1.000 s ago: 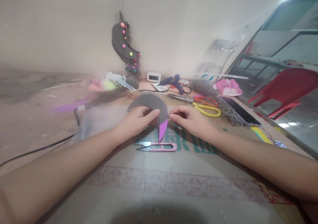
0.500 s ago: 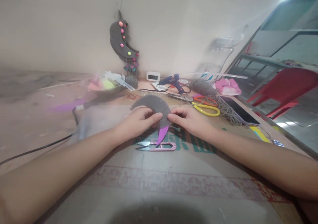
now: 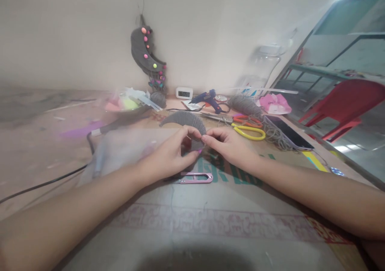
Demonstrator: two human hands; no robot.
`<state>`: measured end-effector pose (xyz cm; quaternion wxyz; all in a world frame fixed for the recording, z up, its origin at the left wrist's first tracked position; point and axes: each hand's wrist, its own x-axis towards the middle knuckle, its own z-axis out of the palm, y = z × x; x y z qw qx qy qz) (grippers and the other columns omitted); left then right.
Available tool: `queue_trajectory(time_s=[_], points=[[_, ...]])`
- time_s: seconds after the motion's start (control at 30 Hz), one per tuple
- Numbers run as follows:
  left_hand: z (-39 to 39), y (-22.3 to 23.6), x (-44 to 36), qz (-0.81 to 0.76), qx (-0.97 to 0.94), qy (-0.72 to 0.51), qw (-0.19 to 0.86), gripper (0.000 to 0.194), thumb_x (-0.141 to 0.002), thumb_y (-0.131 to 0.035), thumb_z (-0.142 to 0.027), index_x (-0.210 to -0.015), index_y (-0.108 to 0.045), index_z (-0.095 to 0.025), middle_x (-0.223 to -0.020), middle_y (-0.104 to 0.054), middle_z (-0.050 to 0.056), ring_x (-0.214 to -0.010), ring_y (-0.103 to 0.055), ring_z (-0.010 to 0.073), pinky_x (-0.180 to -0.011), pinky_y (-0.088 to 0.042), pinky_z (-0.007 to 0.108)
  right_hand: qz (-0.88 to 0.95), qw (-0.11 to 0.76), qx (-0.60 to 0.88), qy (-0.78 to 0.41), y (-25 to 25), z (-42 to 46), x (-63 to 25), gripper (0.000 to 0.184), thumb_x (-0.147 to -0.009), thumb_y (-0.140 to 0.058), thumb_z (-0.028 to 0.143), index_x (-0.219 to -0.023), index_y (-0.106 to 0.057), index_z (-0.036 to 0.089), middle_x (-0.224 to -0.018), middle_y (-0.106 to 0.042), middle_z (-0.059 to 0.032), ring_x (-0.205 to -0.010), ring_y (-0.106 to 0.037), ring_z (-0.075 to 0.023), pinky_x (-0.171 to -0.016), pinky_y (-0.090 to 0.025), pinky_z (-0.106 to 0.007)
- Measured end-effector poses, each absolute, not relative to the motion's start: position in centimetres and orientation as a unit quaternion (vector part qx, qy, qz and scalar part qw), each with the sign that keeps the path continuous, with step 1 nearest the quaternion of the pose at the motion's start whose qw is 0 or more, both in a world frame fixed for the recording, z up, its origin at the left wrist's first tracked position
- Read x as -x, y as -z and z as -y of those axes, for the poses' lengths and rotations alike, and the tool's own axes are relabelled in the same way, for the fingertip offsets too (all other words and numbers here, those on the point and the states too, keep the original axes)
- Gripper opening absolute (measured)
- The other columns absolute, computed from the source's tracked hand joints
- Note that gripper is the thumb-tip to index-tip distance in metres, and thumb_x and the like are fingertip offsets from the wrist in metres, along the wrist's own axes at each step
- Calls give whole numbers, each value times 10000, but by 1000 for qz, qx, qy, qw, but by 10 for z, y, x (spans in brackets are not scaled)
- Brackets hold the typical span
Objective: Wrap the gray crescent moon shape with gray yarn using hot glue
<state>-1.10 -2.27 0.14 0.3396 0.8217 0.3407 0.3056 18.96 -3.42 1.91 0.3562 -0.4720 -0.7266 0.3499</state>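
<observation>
A crescent wrapped in grey yarn [image 3: 186,118] stands above the table in front of me, its lower part mostly behind my fingers. A bit of its purple end shows by my left thumb. My left hand [image 3: 174,150] is curled round the lower part, index fingertip at the right edge. There, my right hand [image 3: 228,142] pinches thumb against index finger, touching the left fingertip. Whatever is in this pinch is too small to make out. Pink thread snips [image 3: 197,178] lie just below, their blades largely hidden by my left hand.
Behind my hands lie yellow-handled scissors [image 3: 249,132], orange-handled scissors [image 3: 246,121], a blue glue gun [image 3: 209,99], grey yarn [image 3: 245,104] and a phone [image 3: 287,132]. A small clock [image 3: 184,93] stands by the wall, under a hanging decorated crescent [image 3: 142,50]. A black cable [image 3: 45,184] crosses at left.
My left fingers have shifted from the crescent's face to its right edge, meeting my right hand's fingertips. Most of the purple end and the snips' blades are now covered.
</observation>
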Motion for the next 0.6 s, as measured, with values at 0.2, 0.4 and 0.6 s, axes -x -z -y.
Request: queue_trajectory(time_s=[0.2, 0.4, 0.6], points=[[24, -3, 9, -355, -801, -324, 355, 260, -856, -591, -320, -1080, -496, -228, -820, -576, -21, -730, -567, 132, -671, -450, 277, 739, 349, 470, -333, -17, 33, -189, 306, -906, -560, 397, -697, -582, 175, -626, -458, 45, -571, -389, -92, -559, -328, -246], [24, -6, 9, -364, -795, -338, 347, 250, -846, -583, -275, -1076, -504, -217, -898, -608, 6, -788, -587, 141, -685, -454, 276, 745, 352, 449, -347, -17, 34, -190, 321, -900, -542, 443, -717, -588, 183, -645, -476, 24, -612, -423, -116, -573, -355, -252], [18, 1, 11, -356, -788, -379, 330, 253, -848, -592, -259, -1083, -506, -221, -1048, -598, 33, -894, -579, 144, -732, -453, 269, 730, 335, 456, -384, -13, 32, -191, 240, -843, -591, 392, -838, -659, 162, -723, -587, -4, -642, -484, -127, -600, -385, -267]])
